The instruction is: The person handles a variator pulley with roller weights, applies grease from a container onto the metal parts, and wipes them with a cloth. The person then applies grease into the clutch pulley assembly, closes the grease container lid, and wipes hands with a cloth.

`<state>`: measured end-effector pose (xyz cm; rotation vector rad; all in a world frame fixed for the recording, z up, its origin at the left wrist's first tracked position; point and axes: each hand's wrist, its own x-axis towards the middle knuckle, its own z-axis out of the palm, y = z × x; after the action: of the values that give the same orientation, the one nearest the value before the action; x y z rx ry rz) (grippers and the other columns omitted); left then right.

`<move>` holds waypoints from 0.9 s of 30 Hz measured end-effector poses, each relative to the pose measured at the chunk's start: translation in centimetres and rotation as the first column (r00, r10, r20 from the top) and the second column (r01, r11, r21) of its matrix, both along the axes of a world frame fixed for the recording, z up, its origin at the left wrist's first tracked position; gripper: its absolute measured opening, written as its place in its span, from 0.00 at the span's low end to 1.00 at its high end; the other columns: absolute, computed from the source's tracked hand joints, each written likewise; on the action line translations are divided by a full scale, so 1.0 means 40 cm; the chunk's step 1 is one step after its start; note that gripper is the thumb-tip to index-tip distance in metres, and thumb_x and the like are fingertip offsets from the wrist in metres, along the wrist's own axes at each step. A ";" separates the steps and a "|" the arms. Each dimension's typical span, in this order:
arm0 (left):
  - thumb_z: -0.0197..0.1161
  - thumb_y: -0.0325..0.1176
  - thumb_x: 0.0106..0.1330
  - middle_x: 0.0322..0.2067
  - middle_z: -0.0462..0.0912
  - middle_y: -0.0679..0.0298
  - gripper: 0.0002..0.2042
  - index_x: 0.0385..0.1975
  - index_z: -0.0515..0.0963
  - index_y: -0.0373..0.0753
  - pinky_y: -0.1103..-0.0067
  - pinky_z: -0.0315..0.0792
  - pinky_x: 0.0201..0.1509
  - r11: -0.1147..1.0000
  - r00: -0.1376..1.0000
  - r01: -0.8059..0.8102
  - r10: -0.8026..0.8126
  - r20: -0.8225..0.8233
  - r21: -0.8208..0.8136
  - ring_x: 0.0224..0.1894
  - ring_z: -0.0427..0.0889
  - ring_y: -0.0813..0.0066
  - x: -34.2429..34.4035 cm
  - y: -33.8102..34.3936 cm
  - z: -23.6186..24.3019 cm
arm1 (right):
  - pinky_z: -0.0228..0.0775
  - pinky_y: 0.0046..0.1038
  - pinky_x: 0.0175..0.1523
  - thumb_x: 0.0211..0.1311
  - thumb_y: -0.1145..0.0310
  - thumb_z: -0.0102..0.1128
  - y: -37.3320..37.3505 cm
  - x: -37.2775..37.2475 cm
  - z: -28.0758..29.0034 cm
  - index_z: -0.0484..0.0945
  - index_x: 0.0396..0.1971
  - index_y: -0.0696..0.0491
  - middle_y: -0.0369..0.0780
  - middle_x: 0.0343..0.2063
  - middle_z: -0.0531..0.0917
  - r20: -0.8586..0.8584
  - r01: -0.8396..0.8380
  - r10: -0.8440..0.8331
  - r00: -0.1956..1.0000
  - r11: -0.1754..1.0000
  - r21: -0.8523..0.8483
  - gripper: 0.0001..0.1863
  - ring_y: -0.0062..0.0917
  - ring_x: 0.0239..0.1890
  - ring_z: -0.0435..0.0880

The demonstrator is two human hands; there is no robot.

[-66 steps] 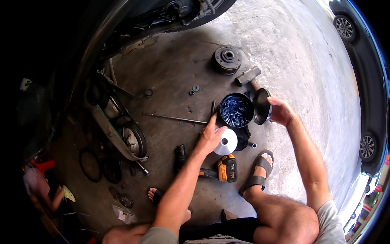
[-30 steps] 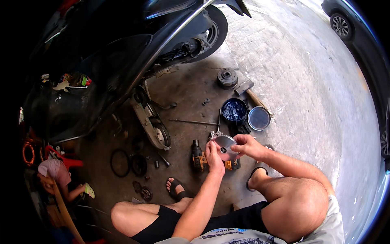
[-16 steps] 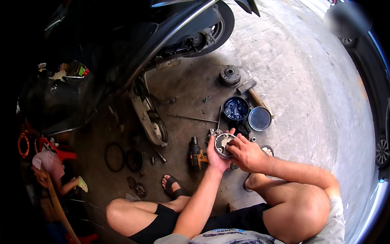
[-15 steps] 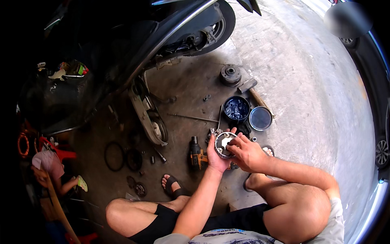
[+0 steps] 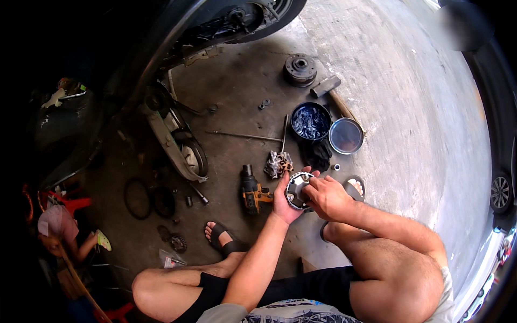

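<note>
My left hand (image 5: pixel 285 204) cradles a round metal part (image 5: pixel 296 191), silver at its ribbed rim, with a darker centre and lobes inside. My right hand (image 5: pixel 327 198) grips the same part from the right, its bent fingers over the centre and partly hiding it. Just left of them lies an orange and black power drill (image 5: pixel 249 188). Above them are a crumpled patterned rag (image 5: pixel 277 164), a dark cloth or glove (image 5: pixel 315 156), an open tin of dark blue grease (image 5: pixel 310 121) with its lid (image 5: pixel 346 135) beside it, and a small sleeve (image 5: pixel 336 167).
A scooter (image 5: pixel 231 21) with a removed-looking cover and belt assembly (image 5: pixel 172 140) is at upper left. On the concrete floor lie a hammer (image 5: pixel 326 86), clutch assembly (image 5: pixel 300 70), long rods (image 5: pixel 245 134) and rings (image 5: pixel 137 199). Another person (image 5: pixel 56 226) is at left; a dark car (image 5: pixel 498 134) at right.
The lid left my right hand for the floor. Both hands took the metal part lower down and turned it from its smooth face to its inner side. The view has shifted slightly.
</note>
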<state>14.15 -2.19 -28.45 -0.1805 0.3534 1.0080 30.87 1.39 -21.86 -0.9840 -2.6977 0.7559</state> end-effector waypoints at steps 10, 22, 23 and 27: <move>0.47 0.62 0.72 0.68 0.68 0.50 0.36 0.68 0.65 0.38 0.58 0.66 0.70 0.999 0.999 0.040 -0.040 -0.036 -0.017 0.69 0.68 0.55 0.011 -0.010 -0.014 | 0.69 0.34 0.40 0.51 0.69 0.65 -0.015 0.002 -0.004 0.72 0.36 0.55 0.43 0.37 0.78 0.087 -0.038 0.035 0.996 0.999 0.038 0.14 0.33 0.38 0.84; 0.49 0.63 0.71 0.64 0.73 0.52 0.36 0.67 0.65 0.38 0.62 0.70 0.66 0.997 0.996 0.076 -0.075 -0.046 0.016 0.64 0.75 0.57 0.008 -0.008 0.008 | 0.69 0.37 0.45 0.49 0.69 0.69 -0.026 0.008 -0.001 0.72 0.35 0.53 0.43 0.37 0.78 0.076 -0.002 0.001 0.997 1.000 0.009 0.16 0.36 0.39 0.82; 0.49 0.63 0.71 0.64 0.73 0.51 0.36 0.67 0.65 0.38 0.62 0.70 0.66 0.997 0.996 0.077 -0.077 -0.048 0.018 0.64 0.75 0.57 0.007 -0.007 0.006 | 0.69 0.37 0.45 0.49 0.69 0.69 -0.026 0.007 0.000 0.72 0.35 0.53 0.43 0.37 0.78 0.075 -0.002 0.001 0.997 1.000 0.009 0.16 0.36 0.39 0.82; 0.49 0.63 0.70 0.66 0.71 0.51 0.36 0.67 0.66 0.38 0.59 0.67 0.70 0.996 0.995 0.083 -0.081 -0.054 0.027 0.67 0.70 0.55 0.003 -0.008 -0.002 | 0.69 0.37 0.45 0.49 0.69 0.70 -0.025 0.004 -0.003 0.73 0.37 0.53 0.43 0.37 0.78 0.109 -0.004 0.005 0.994 1.000 -0.008 0.17 0.35 0.40 0.81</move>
<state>14.26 -2.50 -28.54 -0.1118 0.3909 0.9377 31.02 0.40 -22.00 -1.0509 -2.7921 0.7350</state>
